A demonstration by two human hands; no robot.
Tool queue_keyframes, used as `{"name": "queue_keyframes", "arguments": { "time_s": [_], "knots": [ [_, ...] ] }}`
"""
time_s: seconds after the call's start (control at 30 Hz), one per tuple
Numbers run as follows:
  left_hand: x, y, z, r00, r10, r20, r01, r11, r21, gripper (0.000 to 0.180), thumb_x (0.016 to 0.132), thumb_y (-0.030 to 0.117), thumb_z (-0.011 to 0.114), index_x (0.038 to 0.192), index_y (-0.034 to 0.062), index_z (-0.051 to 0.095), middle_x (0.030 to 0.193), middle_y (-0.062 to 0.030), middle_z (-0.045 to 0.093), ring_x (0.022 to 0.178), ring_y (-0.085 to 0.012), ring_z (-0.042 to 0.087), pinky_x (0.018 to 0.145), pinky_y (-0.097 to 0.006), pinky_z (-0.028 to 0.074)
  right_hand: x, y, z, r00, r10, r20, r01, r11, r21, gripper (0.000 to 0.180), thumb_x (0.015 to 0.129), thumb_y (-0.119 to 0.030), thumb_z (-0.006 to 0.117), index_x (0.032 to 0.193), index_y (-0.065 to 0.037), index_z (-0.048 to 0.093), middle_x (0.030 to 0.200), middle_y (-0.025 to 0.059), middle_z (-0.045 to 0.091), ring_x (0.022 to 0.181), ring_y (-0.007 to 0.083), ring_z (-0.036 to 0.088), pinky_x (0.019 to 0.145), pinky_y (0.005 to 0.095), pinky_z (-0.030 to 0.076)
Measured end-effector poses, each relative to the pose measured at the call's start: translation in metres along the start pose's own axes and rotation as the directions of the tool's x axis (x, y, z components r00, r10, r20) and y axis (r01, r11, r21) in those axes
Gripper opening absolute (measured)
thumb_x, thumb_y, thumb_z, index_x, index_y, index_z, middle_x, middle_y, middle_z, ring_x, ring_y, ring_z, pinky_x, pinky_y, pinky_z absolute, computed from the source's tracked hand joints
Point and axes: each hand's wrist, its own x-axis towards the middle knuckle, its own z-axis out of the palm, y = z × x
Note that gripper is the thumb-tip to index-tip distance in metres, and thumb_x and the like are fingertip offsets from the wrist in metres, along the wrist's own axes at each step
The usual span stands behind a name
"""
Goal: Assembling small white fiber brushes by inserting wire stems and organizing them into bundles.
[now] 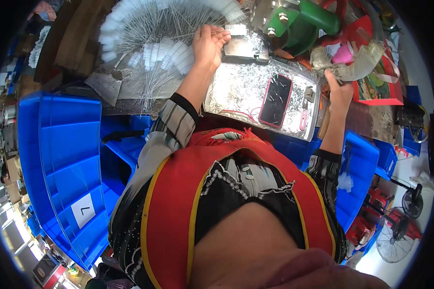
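My left hand [208, 47] pinches the thin wire stem of a small white-bristled brush [237, 30]. The brush's bristle end lies over a metal block [246, 48], beside a green machine [318, 18] with bolts. To the left spreads a big heap of similar wire-stemmed brushes [154, 29], with white bristles fanned outward. My right hand [340, 89] is closed round the lower end of a lever handle [364, 66] wrapped in dirty cloth or plastic. Its fingers are partly hidden under the wrapping.
In front of the block sits a shiny metal tray [231, 91] strewn with wire bits, holding a phone [276, 100] and a red cutter [304, 119]. A red box [390, 94] stands right of my right hand. Blue crates [67, 159] flank me.
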Motion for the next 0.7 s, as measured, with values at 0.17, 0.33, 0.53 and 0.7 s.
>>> {"name": "queue_keyframes", "arguments": {
  "time_s": [0.17,0.33,0.53,0.7],
  "knots": [
    [0.007,-0.006,0.011,1.0,0.022,0.001,-0.022,1.0,0.01,0.025,0.091,0.021,0.036,0.082,-0.0015,0.043,0.075,-0.0159,0.052,0.069,-0.0265,0.057,0.063,-0.036,0.051,0.024,-0.022,0.004,0.99,-0.114,-0.078,0.138,0.849,0.51,0.02,0.069,-0.007,0.063,0.084,0.005,0.057,0.076,0.0141,0.06,0.071,0.0183,0.058,0.072,0.0278,0.043],
    [0.016,-0.01,0.012,0.998,0.064,0.029,-0.066,0.995,0.077,0.025,0.091,0.021,0.036,0.082,-0.0017,0.042,0.076,-0.0162,0.053,0.068,-0.0261,0.058,0.062,-0.035,0.052,0.037,-0.009,0.011,0.987,-0.149,0.063,0.053,0.669,0.741,0.004,0.071,0.002,0.055,0.072,0.001,0.051,0.053,0.0088,0.051,0.051,0.0186,0.051,0.063,0.0341,0.047],
    [0.023,-0.011,0.008,0.993,0.074,0.095,-0.089,0.982,0.169,0.024,0.091,0.02,0.036,0.086,-0.0028,0.042,0.077,-0.0164,0.053,0.069,-0.0255,0.059,0.063,-0.034,0.052,0.052,-0.054,-0.021,0.948,0.125,0.294,-0.29,0.72,0.631,0.028,0.074,-0.006,0.054,0.051,-0.006,0.039,0.047,0.0025,0.032,0.046,0.0158,0.039,0.058,0.0319,0.04],
    [0.022,-0.011,0.01,0.993,0.071,0.092,-0.086,0.981,0.176,0.026,0.091,0.021,0.037,0.085,-0.0037,0.043,0.077,-0.0161,0.053,0.069,-0.0248,0.059,0.064,-0.034,0.052,0.06,-0.084,-0.034,0.947,0.141,0.288,-0.288,0.771,0.569,0.024,0.072,-0.01,0.058,0.052,-0.003,0.046,0.047,0.003,0.037,0.044,0.0149,0.041,0.051,0.0284,0.04]
  ]
}}
